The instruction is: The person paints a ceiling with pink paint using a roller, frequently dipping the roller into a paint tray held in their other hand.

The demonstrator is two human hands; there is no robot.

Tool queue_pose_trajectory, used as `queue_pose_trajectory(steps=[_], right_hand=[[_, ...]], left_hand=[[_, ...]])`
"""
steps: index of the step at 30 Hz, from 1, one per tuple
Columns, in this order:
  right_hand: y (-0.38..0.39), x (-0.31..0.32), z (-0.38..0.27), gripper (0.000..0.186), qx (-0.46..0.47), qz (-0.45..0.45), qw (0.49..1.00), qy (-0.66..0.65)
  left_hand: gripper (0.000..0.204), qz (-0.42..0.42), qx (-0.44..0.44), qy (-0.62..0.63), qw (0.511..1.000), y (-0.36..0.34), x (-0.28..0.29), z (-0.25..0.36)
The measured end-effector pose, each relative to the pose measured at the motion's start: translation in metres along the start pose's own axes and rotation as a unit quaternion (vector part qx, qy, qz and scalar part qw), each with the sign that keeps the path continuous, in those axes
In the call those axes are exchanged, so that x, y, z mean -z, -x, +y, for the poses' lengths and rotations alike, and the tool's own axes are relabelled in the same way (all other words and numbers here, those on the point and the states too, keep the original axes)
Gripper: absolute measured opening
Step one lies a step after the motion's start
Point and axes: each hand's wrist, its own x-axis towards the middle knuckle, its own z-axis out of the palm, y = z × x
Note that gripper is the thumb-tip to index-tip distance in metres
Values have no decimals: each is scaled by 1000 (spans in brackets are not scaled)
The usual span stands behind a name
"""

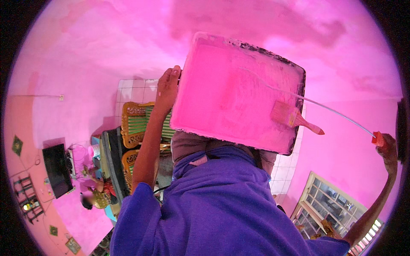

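A large paint tray point(209, 89) with a dark, paint-smeared rim is in front of my body, coated with bright pink paint. My left hand point(168, 87) grips its left edge, fingers partly hidden. On the tray's right side lies a flat paintbrush point(285, 113), its bristles pink and its handle poking past the rim. My right hand point(387, 149), far out to the right, is closed round the red handle of a paint roller point(337, 112). The roller's thin metal rod runs left over the tray; its roller head cannot be made out against the pink paint.
Pink walls point(98, 47) surround me, with a darker patch above the tray. Lower left are carved wooden chairs point(136, 125) with green striped cushions, a dark television point(58, 170) and another person point(100, 198). A paned window point(326, 200) is at lower right. White tiles point(136, 91) show behind the chairs.
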Motion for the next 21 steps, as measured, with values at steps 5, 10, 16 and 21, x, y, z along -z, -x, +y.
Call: queue_pose_trajectory(steps=[5,10,16,21], right_hand=[[7,32,62,36,45,13,997,53],[-18,-4,9,35,24,-32,995,92],[-14,15,64,37,44,-12,994,98],[16,35,92,33,13,18,994,106]], left_hand=[[36,17,-23,-40,999,1,-4,-1],[39,-4,-36,-95,995,-10,-4,-12],[39,9,-82,-92,992,-12,-4,-28],[38,-21,5,-36,999,-13,-1,-28]])
